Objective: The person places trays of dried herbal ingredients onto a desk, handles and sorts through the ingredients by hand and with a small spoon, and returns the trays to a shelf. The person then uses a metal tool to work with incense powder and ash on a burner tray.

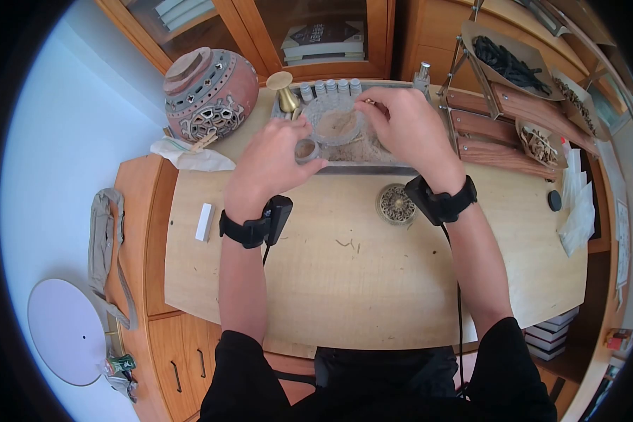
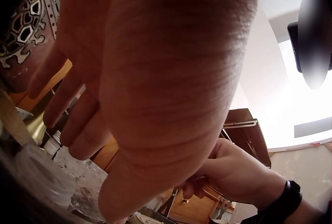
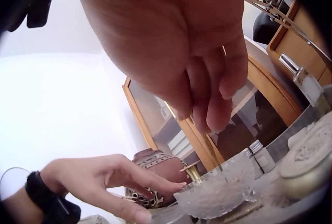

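Observation:
A cut-glass bowl (image 1: 321, 125) of pale brown powder stands in a grey tray (image 1: 373, 169) at the back of the desk. My right hand (image 1: 413, 130) pinches a thin brass-coloured stick (image 3: 211, 150) between thumb and fingers. Its lower end reaches down into the bowl, and the tip is hidden there. At the bowl's left side is my left hand (image 1: 271, 160), fingers extended and fingertips right by the rim. Close to that thumb sits a small clear cup (image 1: 306, 150) with brown contents. The left palm fills much of the left wrist view.
A brass goblet-shaped stand (image 1: 282, 88) and several small capped bottles (image 1: 332, 87) line the tray's back. An openwork clay pot (image 1: 211, 98) stands left. A round openwork metal lid (image 1: 397, 204) lies on the desk in front. Wooden racks (image 1: 503, 116) carry dried pieces at right.

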{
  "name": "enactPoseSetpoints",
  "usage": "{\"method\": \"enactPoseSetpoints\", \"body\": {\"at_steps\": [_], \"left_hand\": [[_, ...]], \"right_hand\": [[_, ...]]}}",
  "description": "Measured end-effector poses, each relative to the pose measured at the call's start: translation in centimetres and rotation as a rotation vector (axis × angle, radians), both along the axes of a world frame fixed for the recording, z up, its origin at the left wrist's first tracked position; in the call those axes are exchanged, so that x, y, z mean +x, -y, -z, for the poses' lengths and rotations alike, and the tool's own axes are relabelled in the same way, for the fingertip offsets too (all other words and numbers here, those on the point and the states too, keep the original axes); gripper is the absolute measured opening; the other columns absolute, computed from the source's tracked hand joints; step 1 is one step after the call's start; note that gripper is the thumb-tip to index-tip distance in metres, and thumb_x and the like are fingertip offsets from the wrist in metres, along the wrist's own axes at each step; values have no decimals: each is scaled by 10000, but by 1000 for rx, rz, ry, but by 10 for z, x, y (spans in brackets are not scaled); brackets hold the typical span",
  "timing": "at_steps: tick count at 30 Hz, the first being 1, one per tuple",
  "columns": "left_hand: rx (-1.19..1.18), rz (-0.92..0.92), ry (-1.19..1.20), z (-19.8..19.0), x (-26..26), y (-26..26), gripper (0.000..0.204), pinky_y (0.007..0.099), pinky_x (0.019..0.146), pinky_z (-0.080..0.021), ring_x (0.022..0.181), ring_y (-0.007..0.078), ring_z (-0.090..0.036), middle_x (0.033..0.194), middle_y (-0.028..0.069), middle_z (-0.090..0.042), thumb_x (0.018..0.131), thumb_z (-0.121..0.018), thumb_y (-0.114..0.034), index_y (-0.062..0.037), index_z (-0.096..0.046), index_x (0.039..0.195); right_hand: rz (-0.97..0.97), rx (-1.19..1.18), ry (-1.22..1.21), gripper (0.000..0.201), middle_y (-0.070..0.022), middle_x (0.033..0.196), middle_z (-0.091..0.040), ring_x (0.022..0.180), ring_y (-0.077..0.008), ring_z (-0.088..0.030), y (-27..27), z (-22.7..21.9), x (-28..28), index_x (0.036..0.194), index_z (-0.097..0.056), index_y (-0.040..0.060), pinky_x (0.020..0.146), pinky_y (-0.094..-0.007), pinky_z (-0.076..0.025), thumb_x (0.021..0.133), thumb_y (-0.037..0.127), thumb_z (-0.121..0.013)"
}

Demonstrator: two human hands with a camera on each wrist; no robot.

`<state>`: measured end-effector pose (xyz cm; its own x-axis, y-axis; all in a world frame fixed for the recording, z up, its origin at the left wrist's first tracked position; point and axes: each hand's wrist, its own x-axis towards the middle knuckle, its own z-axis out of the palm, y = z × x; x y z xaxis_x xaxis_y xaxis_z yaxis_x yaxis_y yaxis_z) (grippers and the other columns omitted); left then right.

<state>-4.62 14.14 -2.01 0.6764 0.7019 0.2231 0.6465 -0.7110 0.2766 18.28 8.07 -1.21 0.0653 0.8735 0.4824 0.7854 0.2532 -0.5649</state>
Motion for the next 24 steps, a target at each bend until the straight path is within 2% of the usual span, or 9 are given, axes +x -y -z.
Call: {"method": "enactPoseSetpoints", "body": {"at_steps": [4,10,12,16,19,21,24], "left_hand": [[0,0,2,0,0,0,579,423,1004,-519,1182,391,-646,1320,244,-669,752,-851,-269,68,-706,1199],[-38,-3,-10,-3,2,1,567,424,1000,-519,1173,394,-650,1328,244,-665,758,-844,-253,79,-703,1195],[-48,-10,-25,-4,3,2,572,424,1006,-517,1174,394,-649,1330,243,-664,759,-845,-255,82,-700,1197],[2,-9,10,0,1,2,572,425,1009,-516,1174,395,-649,1335,243,-661,759,-845,-256,81,-701,1197],[-24,-5,-5,-4,3,2,570,425,1011,-515,1179,394,-647,1341,246,-656,759,-846,-257,76,-702,1199],[-55,-28,-39,-4,3,2,572,426,1011,-515,1179,395,-648,1340,251,-655,759,-846,-255,76,-702,1203],[-25,-4,-4,-1,2,1,570,428,1007,-516,1169,402,-651,1329,259,-658,758,-847,-253,79,-702,1198]], "right_hand": [[24,53,-11,180,-201,875,-729,835,-405,-697,-5,11,-2,1002,-782,64,751,-468,-572,948,210,-692],[-99,-69,-25,189,-202,867,-727,822,-398,-699,2,-2,-5,1012,-789,74,746,-463,-571,948,227,-697],[-14,-42,-39,185,-199,842,-723,811,-400,-697,1,1,-4,1009,-790,78,744,-455,-568,950,226,-696],[-2,11,38,182,-196,837,-723,804,-403,-694,-1,4,-3,1007,-789,77,745,-454,-567,950,222,-694],[-65,-88,-9,177,-193,864,-730,811,-403,-695,2,-3,-4,1007,-790,80,750,-454,-572,950,216,-691],[19,-25,-17,178,-195,864,-728,811,-401,-695,3,-1,-4,1010,-790,81,746,-454,-570,947,218,-695],[42,1,27,181,-194,860,-728,811,-397,-697,1,5,-1,1002,-791,78,742,-447,-570,943,223,-700]]}}
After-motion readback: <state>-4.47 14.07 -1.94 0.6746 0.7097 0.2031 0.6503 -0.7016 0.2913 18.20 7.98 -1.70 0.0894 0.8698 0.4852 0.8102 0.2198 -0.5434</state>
